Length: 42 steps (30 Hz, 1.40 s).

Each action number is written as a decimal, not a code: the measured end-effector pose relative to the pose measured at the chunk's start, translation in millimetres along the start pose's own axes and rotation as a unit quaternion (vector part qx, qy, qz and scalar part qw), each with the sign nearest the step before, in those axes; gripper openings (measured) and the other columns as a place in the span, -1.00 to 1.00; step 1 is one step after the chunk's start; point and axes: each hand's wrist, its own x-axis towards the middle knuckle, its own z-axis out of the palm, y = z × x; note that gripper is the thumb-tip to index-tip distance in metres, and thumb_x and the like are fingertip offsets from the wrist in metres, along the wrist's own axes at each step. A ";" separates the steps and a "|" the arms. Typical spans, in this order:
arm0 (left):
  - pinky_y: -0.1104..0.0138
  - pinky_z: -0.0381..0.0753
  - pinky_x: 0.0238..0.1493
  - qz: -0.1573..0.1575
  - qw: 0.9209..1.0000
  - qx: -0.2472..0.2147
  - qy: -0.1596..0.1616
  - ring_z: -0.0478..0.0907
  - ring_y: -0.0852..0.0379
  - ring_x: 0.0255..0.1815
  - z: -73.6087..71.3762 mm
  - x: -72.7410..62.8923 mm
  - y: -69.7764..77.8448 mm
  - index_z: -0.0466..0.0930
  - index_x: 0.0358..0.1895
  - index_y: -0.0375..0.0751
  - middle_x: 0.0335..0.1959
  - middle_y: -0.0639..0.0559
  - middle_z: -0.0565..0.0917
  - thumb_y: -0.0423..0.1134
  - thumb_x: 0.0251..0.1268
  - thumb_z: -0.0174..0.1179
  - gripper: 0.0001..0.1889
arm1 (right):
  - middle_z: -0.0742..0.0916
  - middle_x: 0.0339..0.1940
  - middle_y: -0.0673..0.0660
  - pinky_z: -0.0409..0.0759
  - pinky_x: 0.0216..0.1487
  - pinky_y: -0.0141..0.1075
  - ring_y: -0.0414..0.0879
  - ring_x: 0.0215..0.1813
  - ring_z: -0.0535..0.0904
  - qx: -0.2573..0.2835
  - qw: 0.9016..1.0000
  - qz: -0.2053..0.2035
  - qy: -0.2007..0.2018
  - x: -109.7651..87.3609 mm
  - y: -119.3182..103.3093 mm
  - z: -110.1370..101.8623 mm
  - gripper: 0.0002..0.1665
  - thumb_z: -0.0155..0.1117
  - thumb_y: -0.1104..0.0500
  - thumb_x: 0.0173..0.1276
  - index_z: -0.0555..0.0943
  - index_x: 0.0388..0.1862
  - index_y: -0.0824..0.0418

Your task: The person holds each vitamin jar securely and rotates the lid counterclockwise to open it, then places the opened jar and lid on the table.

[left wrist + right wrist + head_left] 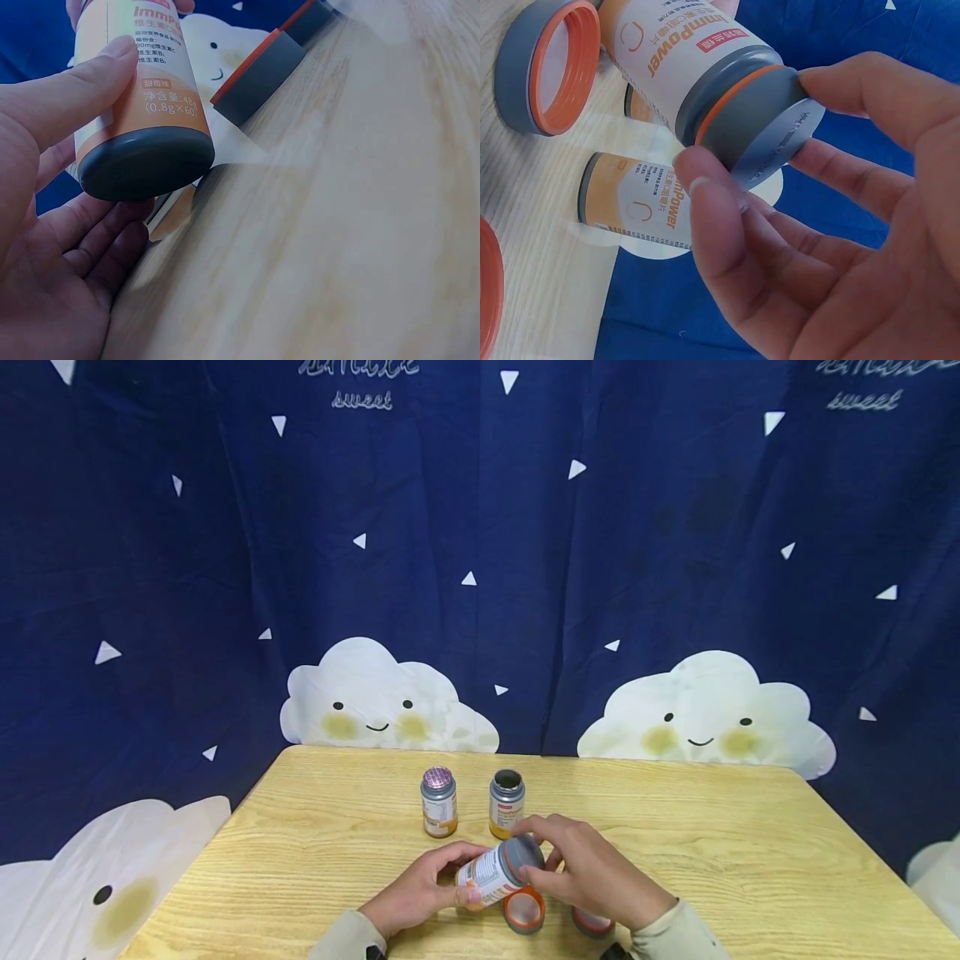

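My left hand (418, 891) grips a supplement bottle (484, 878) round its white and orange label and holds it tilted above the table. On the bottle's neck sits a grey cap (776, 124) with an orange rim. The thumb and fingers of my right hand (592, 870) pinch this cap at its sides. Below the bottle, a loose cap (524, 911) lies with its orange inside facing up. Another loose cap (592, 922) is partly hidden under my right hand.
Two similar bottles stand uncapped farther back on the wooden table (337, 827). The left bottle (438, 806) has a shiny pinkish seal over its mouth; the right bottle (506, 803) shows a dark opening. A dark blue curtain (480, 527) with clouds hangs behind.
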 end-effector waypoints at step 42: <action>0.33 0.41 0.11 0.010 1.000 -0.006 -0.001 0.49 0.09 0.08 -0.8 -0.5 -2.3 0.46 0.27 0.05 0.14 0.08 0.57 -0.18 0.34 0.21 -0.57 | 0.56 -0.06 -0.09 0.58 -0.38 -0.37 -0.22 -0.26 0.50 -0.034 0.999 -0.002 0.001 -0.1 -3.0 3.7 -0.51 0.45 0.21 0.16 0.50 0.05 -0.03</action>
